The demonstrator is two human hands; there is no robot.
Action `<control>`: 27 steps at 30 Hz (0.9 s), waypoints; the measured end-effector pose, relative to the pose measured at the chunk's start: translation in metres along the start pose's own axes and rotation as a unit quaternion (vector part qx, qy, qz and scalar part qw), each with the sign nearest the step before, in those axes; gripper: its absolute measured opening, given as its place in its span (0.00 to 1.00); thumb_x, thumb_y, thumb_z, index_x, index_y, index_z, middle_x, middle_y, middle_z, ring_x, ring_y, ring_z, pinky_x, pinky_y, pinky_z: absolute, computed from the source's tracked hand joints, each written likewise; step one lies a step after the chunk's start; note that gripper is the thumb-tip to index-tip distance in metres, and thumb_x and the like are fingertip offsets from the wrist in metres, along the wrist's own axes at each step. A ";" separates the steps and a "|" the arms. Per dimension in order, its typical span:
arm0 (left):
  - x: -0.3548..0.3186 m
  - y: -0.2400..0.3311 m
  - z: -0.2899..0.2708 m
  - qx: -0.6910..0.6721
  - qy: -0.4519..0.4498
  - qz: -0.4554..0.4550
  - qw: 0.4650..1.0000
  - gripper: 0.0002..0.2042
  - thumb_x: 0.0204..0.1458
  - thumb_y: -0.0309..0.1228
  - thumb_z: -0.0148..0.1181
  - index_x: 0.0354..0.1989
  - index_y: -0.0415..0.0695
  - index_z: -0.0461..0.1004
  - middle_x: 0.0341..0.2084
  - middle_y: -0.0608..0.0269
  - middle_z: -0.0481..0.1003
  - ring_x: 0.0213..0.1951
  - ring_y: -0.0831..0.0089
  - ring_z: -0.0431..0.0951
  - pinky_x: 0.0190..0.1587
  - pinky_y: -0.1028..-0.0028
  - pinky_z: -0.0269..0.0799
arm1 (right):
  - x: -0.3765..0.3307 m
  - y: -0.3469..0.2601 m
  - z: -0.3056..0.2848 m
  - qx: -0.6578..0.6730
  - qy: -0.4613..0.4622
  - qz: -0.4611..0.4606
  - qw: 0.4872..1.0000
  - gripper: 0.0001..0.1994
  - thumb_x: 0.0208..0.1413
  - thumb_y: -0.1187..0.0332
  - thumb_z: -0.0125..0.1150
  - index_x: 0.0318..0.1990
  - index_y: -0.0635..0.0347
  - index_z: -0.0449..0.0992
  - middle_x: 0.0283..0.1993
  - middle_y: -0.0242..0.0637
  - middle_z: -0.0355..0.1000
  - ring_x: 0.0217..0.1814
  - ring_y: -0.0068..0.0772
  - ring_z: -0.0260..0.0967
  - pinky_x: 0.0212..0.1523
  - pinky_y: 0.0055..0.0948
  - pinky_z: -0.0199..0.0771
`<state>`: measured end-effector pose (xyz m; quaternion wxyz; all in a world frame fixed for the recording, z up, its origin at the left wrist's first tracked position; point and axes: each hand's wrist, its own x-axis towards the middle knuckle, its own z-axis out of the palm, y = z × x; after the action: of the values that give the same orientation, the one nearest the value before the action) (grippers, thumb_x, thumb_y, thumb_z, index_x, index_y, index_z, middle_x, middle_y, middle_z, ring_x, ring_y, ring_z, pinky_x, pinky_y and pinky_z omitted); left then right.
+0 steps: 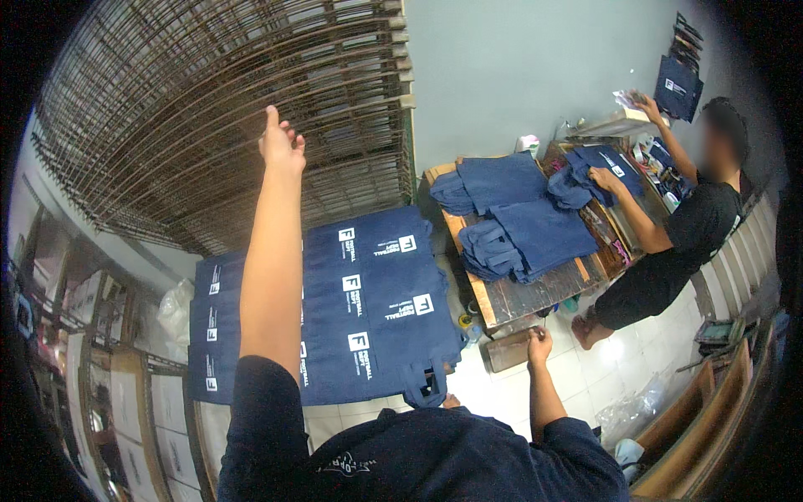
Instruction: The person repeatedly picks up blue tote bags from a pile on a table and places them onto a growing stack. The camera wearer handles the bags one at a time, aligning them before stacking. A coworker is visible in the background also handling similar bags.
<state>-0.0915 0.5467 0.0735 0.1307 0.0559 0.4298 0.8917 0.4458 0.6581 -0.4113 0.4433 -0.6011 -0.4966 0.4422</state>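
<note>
Where the wire rack rises at left, I have the left hand raised before it, fingers curled, though I cannot tell whether its grip is clamped; printed navy bags lie below; the right hand curls near the table, its grip's hold unclear.

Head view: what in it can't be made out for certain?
All in the head view:
Left hand: its palm is turned away, so contact with the rack behind it can't be told.
Printed bags: the left arm covers a strip of them.
Right hand: too small to tell what, if anything, its fingers hold.
Co-worker's raised hand: the item by it is too small to identify.
Left shelves: blurred, cut off by the dark rim.
</note>
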 end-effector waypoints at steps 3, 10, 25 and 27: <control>-0.019 -0.007 -0.014 -0.044 -0.019 0.020 0.999 0.21 0.51 0.45 0.56 0.48 0.47 0.63 0.29 0.69 0.63 0.30 0.78 0.61 0.29 0.74 0.61 | 0.033 -0.001 0.000 0.099 0.013 0.002 0.995 0.14 0.48 0.70 0.58 0.43 0.62 0.67 0.29 0.34 0.65 0.22 0.21 0.61 0.18 0.21 0.61; -0.152 -0.044 -0.122 -0.002 -0.077 0.006 0.997 0.09 0.51 0.39 0.55 0.36 0.54 0.64 0.27 0.76 0.66 0.34 0.80 0.63 0.38 0.73 0.55 | 0.110 -0.124 0.024 0.327 -0.078 0.179 0.925 0.41 0.47 0.42 0.55 0.63 0.51 0.48 0.60 0.48 0.54 0.64 0.44 0.49 0.54 0.44 0.57; -0.292 -0.232 -0.382 -0.042 0.302 -0.334 0.892 0.18 0.45 0.51 0.55 0.27 0.47 0.64 0.20 0.65 0.65 0.24 0.69 0.66 0.27 0.73 0.64 | 0.345 -0.106 0.141 0.251 0.108 0.236 0.932 0.31 0.35 0.67 0.64 0.48 0.74 0.62 0.47 0.50 0.67 0.44 0.50 0.67 0.46 0.45 0.68; -0.300 -0.249 -0.406 -0.031 0.350 -0.322 0.879 0.22 0.43 0.54 0.56 0.31 0.45 0.64 0.22 0.63 0.66 0.26 0.67 0.67 0.28 0.72 0.66 | 0.344 -0.134 0.149 0.174 0.105 0.300 0.932 0.27 0.36 0.67 0.62 0.47 0.70 0.63 0.46 0.48 0.67 0.44 0.49 0.67 0.43 0.51 0.67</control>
<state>0.1565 0.3059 -0.3705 0.2530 -0.4053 0.4142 0.7747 0.3134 1.0274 -0.3442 0.4372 -0.6784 -0.1586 0.5688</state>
